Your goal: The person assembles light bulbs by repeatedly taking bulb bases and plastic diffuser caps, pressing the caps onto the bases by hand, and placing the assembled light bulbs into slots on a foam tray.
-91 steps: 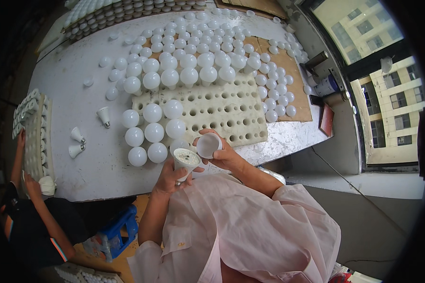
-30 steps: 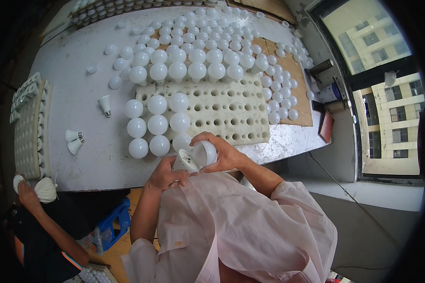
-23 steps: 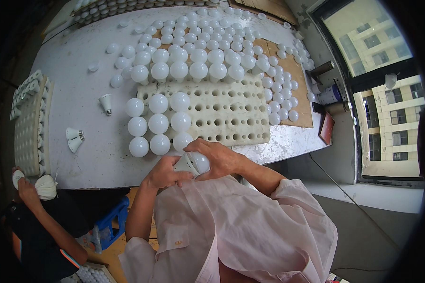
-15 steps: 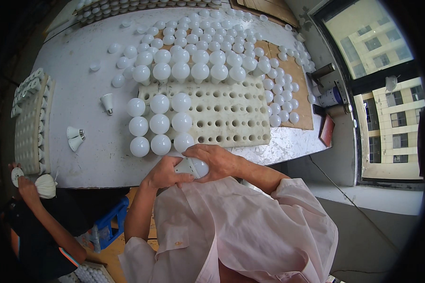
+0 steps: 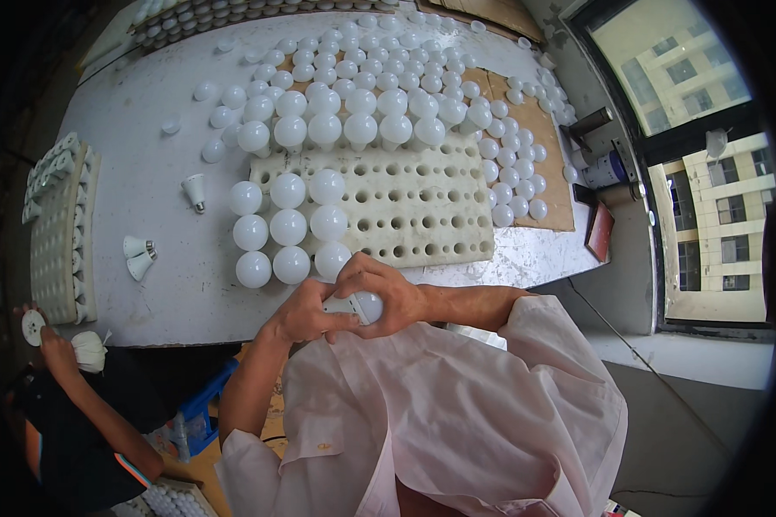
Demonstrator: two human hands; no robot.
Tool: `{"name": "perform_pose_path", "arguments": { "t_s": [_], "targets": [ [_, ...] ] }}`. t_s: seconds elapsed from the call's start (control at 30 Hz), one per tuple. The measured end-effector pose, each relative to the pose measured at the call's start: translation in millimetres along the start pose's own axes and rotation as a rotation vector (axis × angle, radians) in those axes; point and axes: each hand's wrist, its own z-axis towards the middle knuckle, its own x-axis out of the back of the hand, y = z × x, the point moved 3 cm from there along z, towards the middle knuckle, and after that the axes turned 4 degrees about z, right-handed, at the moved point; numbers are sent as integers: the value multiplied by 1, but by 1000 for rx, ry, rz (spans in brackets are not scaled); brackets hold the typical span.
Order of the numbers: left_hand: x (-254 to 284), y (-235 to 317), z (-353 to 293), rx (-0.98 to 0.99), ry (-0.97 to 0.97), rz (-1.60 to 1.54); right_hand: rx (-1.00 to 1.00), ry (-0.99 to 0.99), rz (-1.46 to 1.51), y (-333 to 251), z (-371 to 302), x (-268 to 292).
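Observation:
Close to my chest, at the table's front edge, I hold a white light bulb (image 5: pixel 367 307) lying sideways between both hands. My left hand (image 5: pixel 306 312) grips its base end. Over the round cover end curls my right hand (image 5: pixel 386 289), its fingers wrapped across the top. Just beyond my hands is a pale tray with rows of holes (image 5: pixel 422 202). Bulbs with round white covers stand in its left columns, such as this finished bulb (image 5: pixel 288 227), and along its far row. The lowest one of the third column is partly hidden by my right hand.
Many loose white covers (image 5: pixel 379 65) lie at the back, some on brown cardboard (image 5: pixel 553 194). Several coverless bulb bodies (image 5: pixel 196 191) rest left of the tray. Another holed tray (image 5: pixel 56 233) stands at the far left, where a co-worker's hand (image 5: pixel 58 353) holds a round white disc.
My right hand has closed further around the bulb's cover end, its fingers now more bent. The co-worker's hands have shifted slightly with the disc.

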Motion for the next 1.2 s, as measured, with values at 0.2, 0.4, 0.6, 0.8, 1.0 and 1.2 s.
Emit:
{"name": "perform_pose_path", "arguments": {
  "t_s": [0.2,0.4,0.6,0.8,1.0,1.2],
  "targets": [
    [4,-15,20,73,-13,-53,-70,7,26,9,2,17],
    [6,-40,59,-92,-231,-832,-607,255,576,21,-9,25],
    [3,-56,64,196,35,-687,-661,445,293,50,-40,63],
    [5,-55,35,-117,77,-426,-547,1008,-668,101,-76,218],
    [10,-55,28,-148,188,-351,-591,753,-773,165,-62,262],
    [47,-81,-41,-253,594,-295,-477,1021,-546,153,-116,276]
  ]
}}
